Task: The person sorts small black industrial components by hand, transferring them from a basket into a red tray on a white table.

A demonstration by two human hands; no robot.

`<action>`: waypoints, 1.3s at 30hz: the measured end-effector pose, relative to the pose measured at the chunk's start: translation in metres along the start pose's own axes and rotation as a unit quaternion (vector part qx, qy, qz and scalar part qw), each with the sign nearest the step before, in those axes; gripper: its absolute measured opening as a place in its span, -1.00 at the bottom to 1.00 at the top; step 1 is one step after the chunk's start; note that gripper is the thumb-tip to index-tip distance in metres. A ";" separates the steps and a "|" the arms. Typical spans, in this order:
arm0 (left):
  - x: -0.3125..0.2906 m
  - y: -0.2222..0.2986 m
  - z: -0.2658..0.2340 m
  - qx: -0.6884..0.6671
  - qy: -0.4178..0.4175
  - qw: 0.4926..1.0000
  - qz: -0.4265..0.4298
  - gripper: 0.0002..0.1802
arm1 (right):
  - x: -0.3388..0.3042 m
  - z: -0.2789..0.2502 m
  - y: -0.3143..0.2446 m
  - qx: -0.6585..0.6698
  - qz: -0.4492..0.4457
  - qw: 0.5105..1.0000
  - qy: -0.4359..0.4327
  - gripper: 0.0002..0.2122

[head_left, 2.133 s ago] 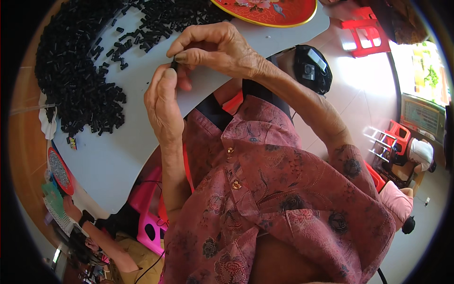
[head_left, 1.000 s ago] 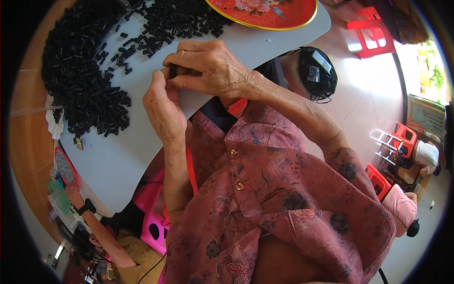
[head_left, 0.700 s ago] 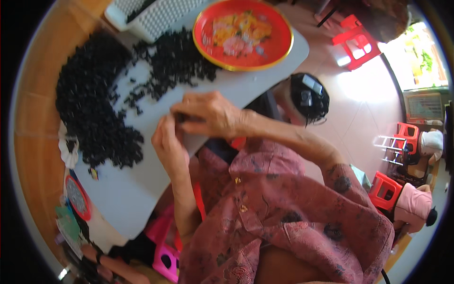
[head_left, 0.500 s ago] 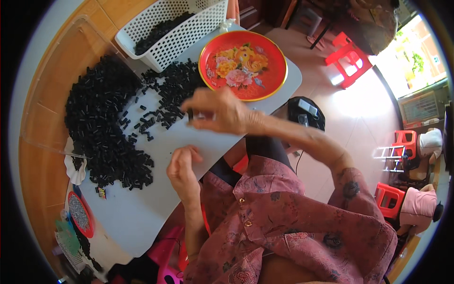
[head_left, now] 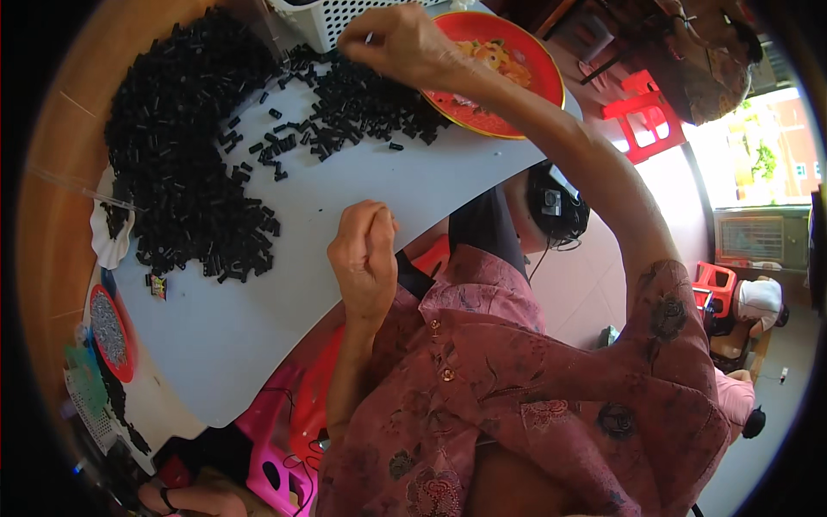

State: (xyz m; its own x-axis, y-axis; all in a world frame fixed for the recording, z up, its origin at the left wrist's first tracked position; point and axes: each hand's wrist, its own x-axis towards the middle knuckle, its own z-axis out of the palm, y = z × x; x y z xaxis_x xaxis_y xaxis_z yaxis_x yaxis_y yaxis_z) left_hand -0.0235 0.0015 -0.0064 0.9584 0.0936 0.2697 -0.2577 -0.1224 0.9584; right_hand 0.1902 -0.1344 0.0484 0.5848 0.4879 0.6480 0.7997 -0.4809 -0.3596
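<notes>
- Right hand (head_left: 405,39) reaching over the white basket (head_left: 345,15), fingertips pinching a small pale piece; best held lightly.
- Left hand (head_left: 366,258) loosely curled near the bench (head_left: 345,198) edge; contents not discernible.
- Black pieces (head_left: 185,164) heaped left of the red plate (head_left: 517,86).

I sit at a white table (head_left: 258,345) over a pale tiled floor (head_left: 594,284); red plastic stools (head_left: 642,116) stand to my right, daylight pouring through a bright window (head_left: 762,146)

Red patterned tray (head_left: 517,103), white slotted basket (head_left: 345,15), red plastic stools (head_left: 646,116), small red dish (head_left: 110,332)
</notes>
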 end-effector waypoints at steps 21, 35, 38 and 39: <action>0.004 -0.001 0.003 0.012 -0.016 1.000 0.014 -0.85 | -0.007 0.047 -0.034 -0.047 -0.016 0.970 -0.236 -0.90; 0.002 0.001 0.005 0.059 -0.007 0.998 0.026 -0.83 | -0.013 0.056 -0.045 -0.033 0.002 0.976 -0.215 -0.76; 0.002 0.004 0.003 0.039 0.002 0.999 -0.010 -0.84 | -0.023 0.040 -0.049 0.084 0.014 0.990 -0.109 -0.81; 0.003 0.005 0.003 0.021 0.011 0.999 -0.031 -0.86 | -0.030 0.033 -0.054 0.083 0.018 0.990 -0.109 -0.81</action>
State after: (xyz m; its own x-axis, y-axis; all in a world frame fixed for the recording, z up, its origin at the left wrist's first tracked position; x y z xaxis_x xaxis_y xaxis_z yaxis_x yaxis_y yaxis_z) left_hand -0.0216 -0.0018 -0.0012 0.9691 0.1242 0.2131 -0.1929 -0.1562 0.9687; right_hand 0.1343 -0.0991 0.0264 0.6147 0.6265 0.4793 0.7785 -0.3840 -0.4965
